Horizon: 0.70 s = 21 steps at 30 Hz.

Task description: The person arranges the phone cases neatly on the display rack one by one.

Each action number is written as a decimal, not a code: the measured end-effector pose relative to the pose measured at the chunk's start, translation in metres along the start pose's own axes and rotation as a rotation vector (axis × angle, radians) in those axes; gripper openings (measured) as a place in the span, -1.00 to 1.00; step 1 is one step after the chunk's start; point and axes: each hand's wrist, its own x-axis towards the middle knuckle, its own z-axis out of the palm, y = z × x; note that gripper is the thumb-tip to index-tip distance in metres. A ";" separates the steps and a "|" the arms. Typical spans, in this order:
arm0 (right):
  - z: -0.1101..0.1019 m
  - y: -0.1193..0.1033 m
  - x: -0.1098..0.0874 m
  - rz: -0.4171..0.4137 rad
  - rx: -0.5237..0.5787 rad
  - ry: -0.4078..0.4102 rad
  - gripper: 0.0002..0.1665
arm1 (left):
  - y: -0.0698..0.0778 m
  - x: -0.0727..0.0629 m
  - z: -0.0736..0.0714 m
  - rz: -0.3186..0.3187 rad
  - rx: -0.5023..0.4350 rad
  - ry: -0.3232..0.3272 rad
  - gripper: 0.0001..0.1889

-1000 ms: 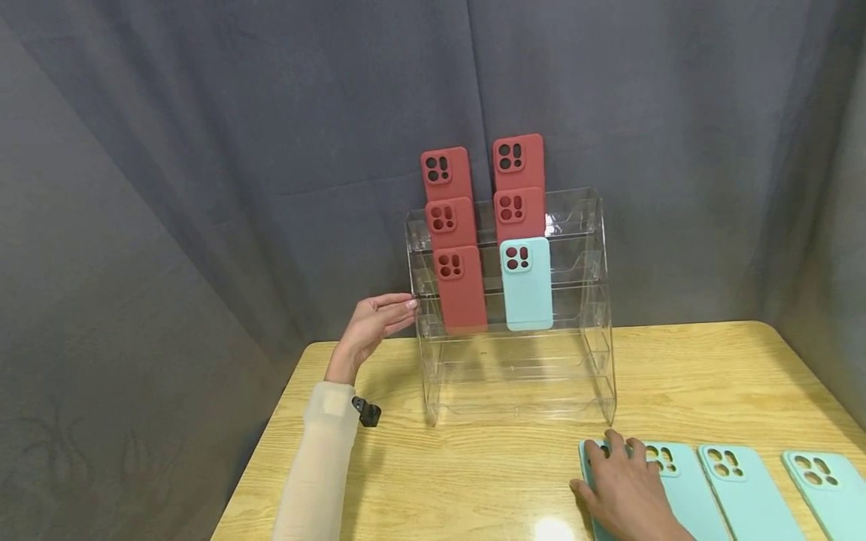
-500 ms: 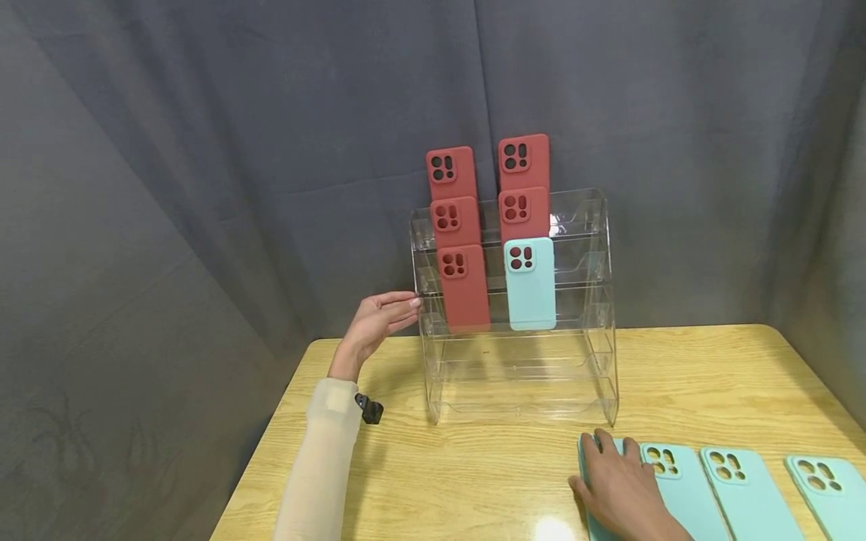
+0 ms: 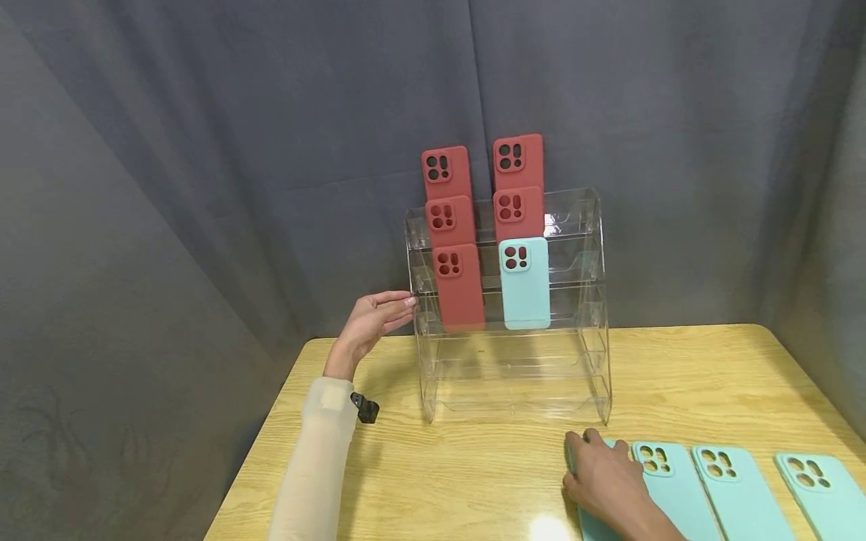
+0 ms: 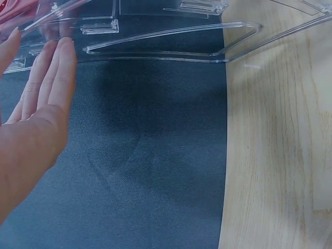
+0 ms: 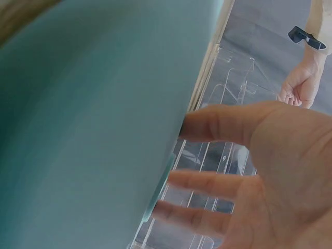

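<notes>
Head view shows the left hand [image 3: 368,324] with fingers extended, touching the left side of the clear rack [image 3: 517,368]. Near right on the table [image 3: 487,466], the right hand [image 3: 607,481] grips the leftmost blue case [image 3: 592,527] by its edges; three matching cases [image 3: 744,492] lie rightward. The rack holds five red cases [image 3: 461,300] and one blue case [image 3: 526,299].

The right hand [image 3: 605,481] is shifted leftward over the leftmost mint case [image 3: 595,528], its fingers [image 3: 593,437] being set nearer that case's left edge. The camera openings glimpsed between them a second ago are covered. The gap to the neighbouring mint case [image 3: 679,492] is slightly widened.
</notes>
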 end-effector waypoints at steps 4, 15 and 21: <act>-0.001 -0.003 -0.003 -0.035 0.027 0.019 -0.32 | -0.002 -0.001 0.001 -0.016 -0.004 0.004 -0.55; -0.022 -0.027 -0.003 -0.167 0.088 0.271 -0.38 | 0.002 0.001 0.001 0.012 0.022 -0.004 -0.53; -0.037 -0.045 0.003 -0.201 0.153 0.429 -0.41 | 0.001 -0.002 0.001 0.008 0.028 -0.001 -0.54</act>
